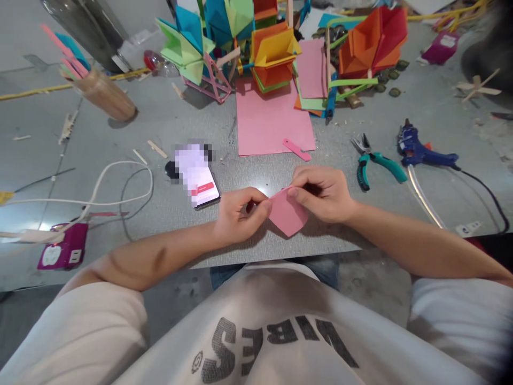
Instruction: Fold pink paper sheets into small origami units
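A small piece of pink paper [287, 215] is held up over the table's near edge, one corner pointing down toward me. My left hand [242, 214] pinches its left corner between thumb and forefinger. At the upper right edge, my right hand [323, 193] grips the same piece with thumb and curled fingers. Along its top the paper looks folded, though the fingers partly cover that edge. Just beyond my hands lie a pink utility knife [296, 149] and larger pink sheets [268, 125].
Left of my hands lies a lit phone [206, 184]. Teal-handled pliers [380, 160] and a blue glue gun [427, 149] lie to the right. Folded-paper models [276, 51] stand at the back. A cup [106, 99], white cable [120, 202] and purple power block [64, 246] are at left.
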A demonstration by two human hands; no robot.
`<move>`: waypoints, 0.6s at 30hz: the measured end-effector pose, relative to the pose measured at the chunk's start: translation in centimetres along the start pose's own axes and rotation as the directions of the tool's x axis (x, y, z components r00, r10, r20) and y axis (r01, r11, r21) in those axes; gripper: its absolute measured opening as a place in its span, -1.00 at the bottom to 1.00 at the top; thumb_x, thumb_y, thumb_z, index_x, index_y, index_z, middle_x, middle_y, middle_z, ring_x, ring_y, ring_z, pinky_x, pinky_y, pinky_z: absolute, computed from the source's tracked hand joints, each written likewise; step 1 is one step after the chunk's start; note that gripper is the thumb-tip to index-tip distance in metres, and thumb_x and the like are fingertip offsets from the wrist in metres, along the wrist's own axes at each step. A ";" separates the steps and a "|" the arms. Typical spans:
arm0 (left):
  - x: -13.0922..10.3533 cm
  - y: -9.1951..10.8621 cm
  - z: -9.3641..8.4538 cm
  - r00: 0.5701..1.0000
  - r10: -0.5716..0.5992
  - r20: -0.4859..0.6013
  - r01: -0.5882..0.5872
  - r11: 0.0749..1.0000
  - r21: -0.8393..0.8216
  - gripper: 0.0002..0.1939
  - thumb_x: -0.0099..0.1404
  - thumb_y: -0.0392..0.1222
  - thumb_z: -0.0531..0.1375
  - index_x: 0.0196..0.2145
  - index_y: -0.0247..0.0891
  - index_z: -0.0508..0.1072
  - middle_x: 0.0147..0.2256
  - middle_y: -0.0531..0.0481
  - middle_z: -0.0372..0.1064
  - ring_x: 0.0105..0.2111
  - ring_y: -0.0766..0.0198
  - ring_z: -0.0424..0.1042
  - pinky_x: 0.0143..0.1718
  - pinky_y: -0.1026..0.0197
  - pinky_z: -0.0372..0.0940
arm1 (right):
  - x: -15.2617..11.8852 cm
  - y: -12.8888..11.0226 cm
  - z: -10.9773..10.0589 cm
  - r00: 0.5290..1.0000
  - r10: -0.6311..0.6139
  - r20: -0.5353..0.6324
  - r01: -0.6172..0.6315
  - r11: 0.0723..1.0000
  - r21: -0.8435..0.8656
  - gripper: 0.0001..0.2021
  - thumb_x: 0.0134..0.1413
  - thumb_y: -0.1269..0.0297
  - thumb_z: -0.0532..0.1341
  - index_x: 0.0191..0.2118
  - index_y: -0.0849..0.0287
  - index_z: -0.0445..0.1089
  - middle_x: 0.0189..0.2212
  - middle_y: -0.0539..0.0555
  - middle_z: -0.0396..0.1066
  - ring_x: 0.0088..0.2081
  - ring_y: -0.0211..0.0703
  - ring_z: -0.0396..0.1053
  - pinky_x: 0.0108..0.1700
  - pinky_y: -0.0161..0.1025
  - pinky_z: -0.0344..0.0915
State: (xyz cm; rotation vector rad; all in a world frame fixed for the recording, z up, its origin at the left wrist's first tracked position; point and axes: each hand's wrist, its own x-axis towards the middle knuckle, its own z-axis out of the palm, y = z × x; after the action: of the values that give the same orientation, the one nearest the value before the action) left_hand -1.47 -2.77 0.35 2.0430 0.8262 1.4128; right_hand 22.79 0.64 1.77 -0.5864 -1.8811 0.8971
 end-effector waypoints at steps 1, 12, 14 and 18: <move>0.1 0.1 -0.1 0.998 -0.019 0.063 0.020 1.000 -0.006 -0.75 0.54 -0.19 0.30 -0.36 -0.24 0.53 -0.54 0.09 0.50 -0.60 0.44 0.35 -0.53 0.35 0.22 | 0.1 -0.1 -0.1 0.999 -0.001 0.035 0.001 1.000 -0.011 -0.70 0.47 0.16 0.42 -0.34 0.14 0.52 -0.49 -0.08 0.40 -0.49 -0.33 0.29 -0.46 -0.30 0.19; 2.1 -0.1 -0.7 0.809 -0.177 0.560 0.342 0.918 -0.204 -0.62 0.54 -0.11 0.30 -0.45 -0.22 0.39 -0.59 0.20 0.26 -0.59 0.47 0.14 -0.56 0.36 0.07 | 0.3 -0.9 -0.3 0.927 0.044 0.373 -0.043 0.999 -0.013 -0.70 0.55 0.31 0.31 -0.34 0.17 0.48 -0.47 -0.11 0.36 -0.46 -0.37 0.30 -0.39 -0.36 0.21; 2.0 -0.3 -0.5 0.816 -0.171 0.553 0.329 0.923 -0.199 -0.64 0.54 -0.13 0.28 -0.45 -0.22 0.40 -0.59 0.19 0.29 -0.59 0.46 0.16 -0.54 0.35 0.09 | 0.2 -0.8 -0.2 0.925 0.045 0.378 -0.038 0.999 -0.026 -0.70 0.57 0.34 0.27 -0.33 0.17 0.47 -0.46 -0.10 0.36 -0.44 -0.36 0.32 -0.36 -0.36 0.23; 1.5 -0.4 -0.4 0.876 -0.153 0.457 0.268 0.943 -0.197 -0.68 0.49 -0.26 0.23 -0.48 -0.22 0.41 -0.60 0.16 0.37 -0.62 0.47 0.21 -0.56 0.35 0.09 | -0.1 -0.7 0.2 0.928 0.048 0.370 -0.021 0.997 -0.076 -0.70 0.61 0.28 0.24 -0.29 0.15 0.45 -0.44 -0.08 0.37 -0.41 -0.32 0.33 -0.34 -0.33 0.24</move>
State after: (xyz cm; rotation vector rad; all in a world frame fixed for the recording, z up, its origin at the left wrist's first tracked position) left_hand -1.53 -1.41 1.17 1.8958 0.6139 0.8392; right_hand 22.66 0.09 2.24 -0.5190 -2.2568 1.0230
